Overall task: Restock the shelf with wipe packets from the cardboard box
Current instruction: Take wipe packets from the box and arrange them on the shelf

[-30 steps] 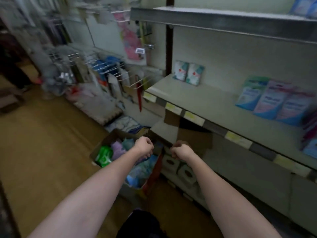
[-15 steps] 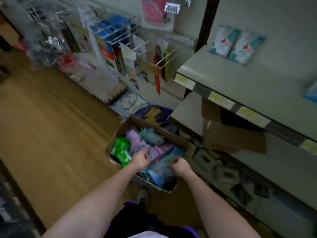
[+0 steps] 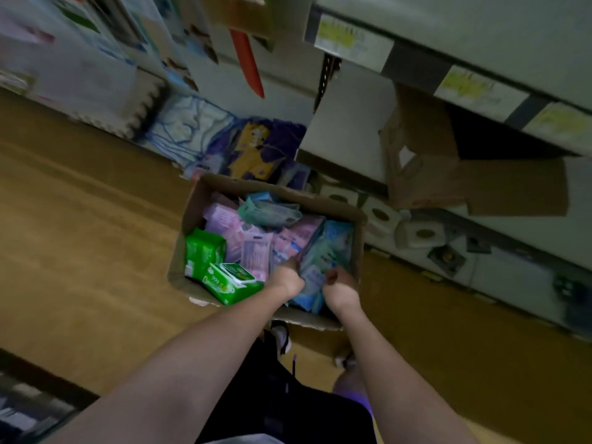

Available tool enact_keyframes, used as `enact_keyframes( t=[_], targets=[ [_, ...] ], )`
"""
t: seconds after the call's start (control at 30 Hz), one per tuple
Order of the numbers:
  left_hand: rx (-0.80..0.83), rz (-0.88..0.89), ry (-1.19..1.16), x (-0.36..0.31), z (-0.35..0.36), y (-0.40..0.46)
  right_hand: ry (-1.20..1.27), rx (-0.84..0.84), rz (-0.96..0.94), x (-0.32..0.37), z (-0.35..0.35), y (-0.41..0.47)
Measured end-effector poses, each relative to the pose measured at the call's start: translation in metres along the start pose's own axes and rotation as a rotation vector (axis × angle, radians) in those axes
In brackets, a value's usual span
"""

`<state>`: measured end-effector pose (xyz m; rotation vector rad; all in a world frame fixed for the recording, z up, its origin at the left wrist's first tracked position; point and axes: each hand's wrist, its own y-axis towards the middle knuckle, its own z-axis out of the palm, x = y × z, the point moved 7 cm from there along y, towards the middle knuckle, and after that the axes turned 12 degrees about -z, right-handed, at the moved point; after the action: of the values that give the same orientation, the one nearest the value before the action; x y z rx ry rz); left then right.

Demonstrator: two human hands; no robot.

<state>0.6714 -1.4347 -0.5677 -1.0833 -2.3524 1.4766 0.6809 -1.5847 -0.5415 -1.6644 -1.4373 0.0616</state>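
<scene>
Both hands, left hand [image 3: 286,278] and right hand [image 3: 340,288], curl around blue wipe packets [image 3: 315,267] inside the cardboard box [image 3: 187,213] on the floor [image 3: 80,235]. Shelf [image 3: 346,126] stands at two o'clock.

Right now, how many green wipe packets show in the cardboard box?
2: one green packet stands against the box's left wall, the other lies at the near-left corner beside the left hand. More may be buried.
</scene>
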Motion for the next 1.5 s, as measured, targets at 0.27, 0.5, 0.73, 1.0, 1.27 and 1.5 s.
enact_keyframes(
  t=[0.27, 0.5, 0.73, 1.0, 1.27, 1.5],
  targets=[
    [0.059, 0.002, 0.089, -0.019, 0.03, 0.022, 0.125, -0.02, 0.0, -0.016, 0.006, 0.002],
    [-0.059, 0.005, 0.108, -0.01, 0.031, 0.012, 0.119, -0.04, 0.015, -0.019, 0.006, 0.001],
    [-0.211, 0.125, 0.129, -0.02, 0.033, -0.001, 0.098, -0.06, -0.003, -0.021, 0.005, -0.002],
    [-0.124, 0.047, 0.138, -0.003, 0.037, 0.009, 0.073, -0.048, -0.079, -0.024, 0.006, -0.008],
    [-0.128, 0.02, 0.171, -0.003, 0.011, -0.003, 0.14, -0.032, -0.009, -0.021, -0.01, -0.027],
    [0.063, 0.081, -0.091, -0.028, -0.053, -0.031, 0.23, -0.033, 0.035, -0.003, -0.053, -0.045]
  ],
)
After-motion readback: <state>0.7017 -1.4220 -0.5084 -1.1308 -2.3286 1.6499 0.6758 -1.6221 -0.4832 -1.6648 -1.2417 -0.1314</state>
